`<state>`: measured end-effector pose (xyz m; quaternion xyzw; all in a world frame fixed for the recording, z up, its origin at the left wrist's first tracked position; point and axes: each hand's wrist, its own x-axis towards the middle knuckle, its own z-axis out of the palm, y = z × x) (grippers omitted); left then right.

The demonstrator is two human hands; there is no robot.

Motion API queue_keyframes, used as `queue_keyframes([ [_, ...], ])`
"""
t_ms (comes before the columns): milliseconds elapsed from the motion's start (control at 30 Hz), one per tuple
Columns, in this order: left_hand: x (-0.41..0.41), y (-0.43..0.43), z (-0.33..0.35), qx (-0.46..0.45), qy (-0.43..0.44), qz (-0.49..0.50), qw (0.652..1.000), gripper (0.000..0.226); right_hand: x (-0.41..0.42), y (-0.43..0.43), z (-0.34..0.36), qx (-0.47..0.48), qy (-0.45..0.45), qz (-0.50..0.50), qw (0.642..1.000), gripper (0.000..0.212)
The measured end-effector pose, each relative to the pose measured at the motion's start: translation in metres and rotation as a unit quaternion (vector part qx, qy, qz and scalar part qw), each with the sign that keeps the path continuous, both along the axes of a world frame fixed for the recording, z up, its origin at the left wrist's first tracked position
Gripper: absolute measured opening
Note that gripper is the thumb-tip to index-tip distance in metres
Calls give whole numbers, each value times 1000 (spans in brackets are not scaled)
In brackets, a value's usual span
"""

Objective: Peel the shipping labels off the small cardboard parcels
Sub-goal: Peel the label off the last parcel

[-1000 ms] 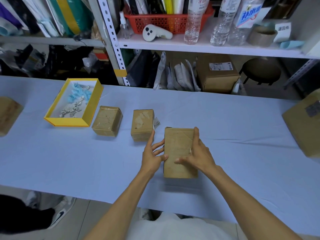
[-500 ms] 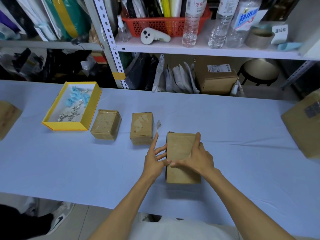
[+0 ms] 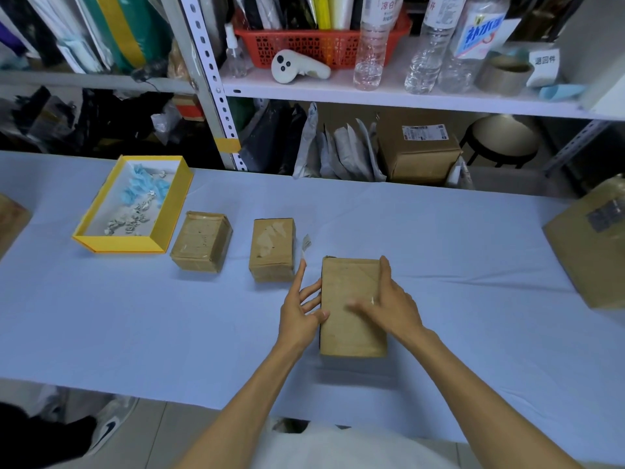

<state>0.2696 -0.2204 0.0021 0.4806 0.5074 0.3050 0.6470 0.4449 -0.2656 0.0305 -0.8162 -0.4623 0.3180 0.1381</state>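
A brown cardboard parcel [image 3: 351,319] lies lengthwise on the blue table [image 3: 135,326], straight in front of me. My right hand [image 3: 392,302] holds it from the right, with the thumb across the top and the index finger along the far right edge; the other fingers are hidden down its side. My left hand [image 3: 301,309] is at its left edge with fingers straight and spread, and the thumb touches the box. Two smaller parcels [image 3: 202,242] [image 3: 272,248] stand to the left. A small torn label scrap [image 3: 306,243] lies between them and the held parcel.
A yellow tray [image 3: 169,214] with crumpled label bits sits at the far left. A large box [image 3: 588,252] stands at the right edge and another box [image 3: 10,221] at the left edge. Shelves with bottles, a red basket and a labelled box stand behind the table.
Both hands stay on the middle parcel in nearly the same pose. The view has shifted slightly; the other parcels have not moved.
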Motion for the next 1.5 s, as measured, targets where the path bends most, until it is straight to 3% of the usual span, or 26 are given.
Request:
queue_keyframes([
  [33,0,0,0,1,0,0,1000,100,-1,-5,-1,-22,5,12,1000,135],
  [100,2,0,0,-1,-1,-2,1000,99,-2,-11,-5,-32,23,18,999,153],
  [300,4,5,-1,1,10,-7,1000,98,12,-6,-12,31,93,-9,995,102],
  [467,10,13,0,8,14,-6,1000,97,17,4,-13,45,123,-40,991,90],
  [633,23,39,8,13,11,0,1000,96,29,23,-11,74,143,-66,985,58],
  [933,59,87,14,7,16,-8,1000,90,50,64,-3,129,145,-174,965,35],
  [1500,86,126,-4,15,46,-36,998,90,80,99,-25,116,129,-193,966,40],
])
